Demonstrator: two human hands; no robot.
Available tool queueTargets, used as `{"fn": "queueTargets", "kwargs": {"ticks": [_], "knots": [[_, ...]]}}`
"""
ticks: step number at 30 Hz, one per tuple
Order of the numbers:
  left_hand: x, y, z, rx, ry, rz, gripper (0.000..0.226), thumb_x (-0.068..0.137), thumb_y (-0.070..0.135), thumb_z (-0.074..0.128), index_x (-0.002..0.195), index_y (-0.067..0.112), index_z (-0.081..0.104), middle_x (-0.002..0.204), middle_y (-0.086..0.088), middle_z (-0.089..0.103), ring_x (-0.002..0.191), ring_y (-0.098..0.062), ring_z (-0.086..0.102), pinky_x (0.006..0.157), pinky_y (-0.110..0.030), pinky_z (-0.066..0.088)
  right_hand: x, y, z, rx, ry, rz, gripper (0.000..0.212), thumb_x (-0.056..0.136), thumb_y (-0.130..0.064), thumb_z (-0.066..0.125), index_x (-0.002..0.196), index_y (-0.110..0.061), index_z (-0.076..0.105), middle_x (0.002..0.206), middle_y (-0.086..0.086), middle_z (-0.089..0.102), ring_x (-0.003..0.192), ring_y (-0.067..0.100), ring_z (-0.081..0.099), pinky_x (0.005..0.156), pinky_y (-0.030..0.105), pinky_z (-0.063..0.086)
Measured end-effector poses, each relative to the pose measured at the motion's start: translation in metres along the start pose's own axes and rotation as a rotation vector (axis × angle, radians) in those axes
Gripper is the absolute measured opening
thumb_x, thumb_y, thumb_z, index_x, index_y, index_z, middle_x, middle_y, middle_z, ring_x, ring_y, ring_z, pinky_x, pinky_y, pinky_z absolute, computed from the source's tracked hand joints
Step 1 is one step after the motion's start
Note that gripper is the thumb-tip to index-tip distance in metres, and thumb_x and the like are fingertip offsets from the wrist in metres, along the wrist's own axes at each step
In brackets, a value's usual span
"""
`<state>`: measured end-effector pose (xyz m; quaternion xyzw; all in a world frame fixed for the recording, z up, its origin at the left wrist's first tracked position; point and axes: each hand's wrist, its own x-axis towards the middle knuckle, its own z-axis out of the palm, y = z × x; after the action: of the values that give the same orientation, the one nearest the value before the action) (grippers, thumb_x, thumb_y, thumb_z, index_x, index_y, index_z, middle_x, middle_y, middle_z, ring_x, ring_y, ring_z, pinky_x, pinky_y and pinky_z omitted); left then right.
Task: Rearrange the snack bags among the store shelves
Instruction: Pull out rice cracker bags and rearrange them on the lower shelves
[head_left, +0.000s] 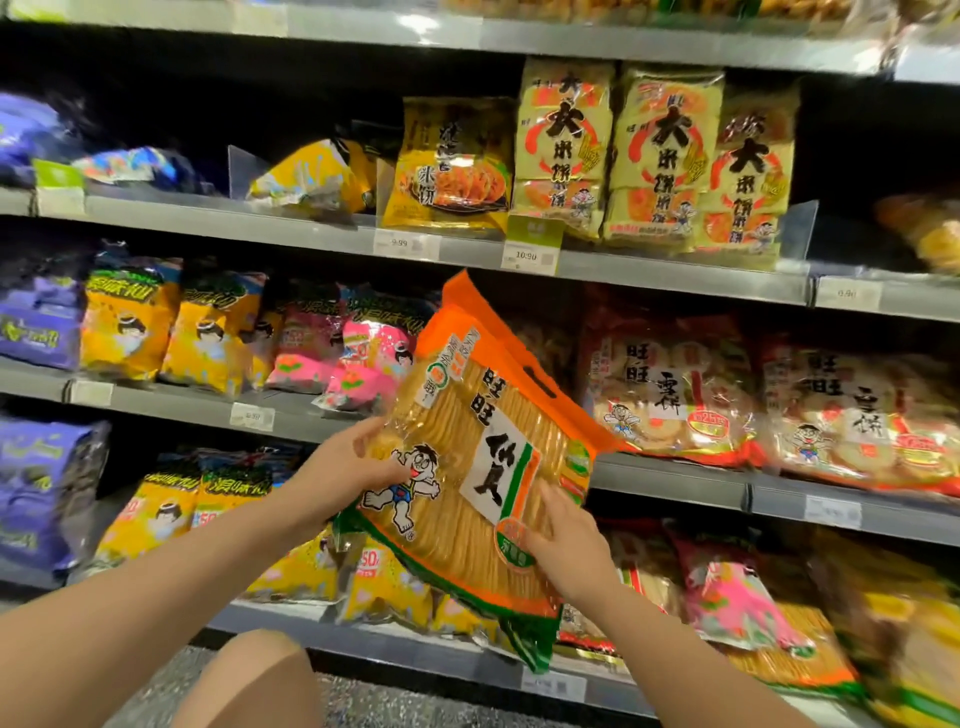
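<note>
Both hands on a tilted rice cracker bag (483, 467)

My left hand (348, 467) grips its left edge; my right hand (563, 545) clamps its lower right corner, arms outstretched.

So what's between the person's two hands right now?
In the head view, the big orange-topped rice cracker bag spans the gap: left hand grips its left edge, right hand its lower right corner.

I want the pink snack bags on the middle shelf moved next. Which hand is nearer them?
Left. The left hand grips the rice cracker bag just below the pink snack bags; the right hand holds it lower, farther right.
</note>
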<state>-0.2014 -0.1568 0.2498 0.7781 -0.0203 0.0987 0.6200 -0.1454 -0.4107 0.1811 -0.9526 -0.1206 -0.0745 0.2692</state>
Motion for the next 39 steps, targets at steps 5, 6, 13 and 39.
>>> {"fn": "queueTargets", "kwargs": {"ticks": [5,6,13,39], "knots": [[-0.016,0.0,0.007,0.049,-0.145,0.019,0.047,0.077,-0.001,0.069,0.101,0.038,0.057,0.093,0.02,0.073,0.077,0.004,0.068,0.063,-0.011,0.052,0.001,-0.006,-0.014,0.103,0.198,0.025,0.093,0.078,-0.066,0.054,0.149,-0.03,0.007,0.158,-0.006,0.012,0.145,0.022,0.017,0.115,0.047,0.024],[-0.018,-0.001,0.01,0.073,-0.175,0.006,0.048,0.076,0.0,0.071,0.106,0.036,0.058,0.099,0.015,0.073,0.083,0.002,0.069,0.067,-0.013,0.053,0.0,-0.005,-0.02,0.084,0.238,0.042,0.095,0.08,-0.063,0.055,0.15,-0.027,0.003,0.159,-0.005,0.007,0.146,0.022,0.012,0.116,0.045,0.021],[-0.021,-0.032,0.034,0.11,-0.308,-0.112,0.06,0.072,0.002,0.074,0.12,0.03,0.052,0.117,0.006,0.064,0.092,-0.007,0.067,0.074,-0.022,0.054,0.005,0.03,-0.063,0.015,0.358,0.279,0.062,0.086,-0.057,0.051,0.139,-0.026,0.041,0.136,0.003,0.053,0.124,0.027,0.05,0.104,0.049,0.039],[0.078,-0.12,0.156,0.284,-0.464,-0.241,0.046,0.085,0.023,0.066,0.128,0.025,0.048,0.118,0.0,0.056,0.094,-0.007,0.054,0.069,-0.01,0.045,0.015,0.149,0.009,-0.574,-0.145,-0.139,0.036,0.1,-0.035,0.035,0.095,-0.009,0.059,0.096,0.007,0.067,0.089,0.026,0.064,0.078,0.033,0.048]]}}
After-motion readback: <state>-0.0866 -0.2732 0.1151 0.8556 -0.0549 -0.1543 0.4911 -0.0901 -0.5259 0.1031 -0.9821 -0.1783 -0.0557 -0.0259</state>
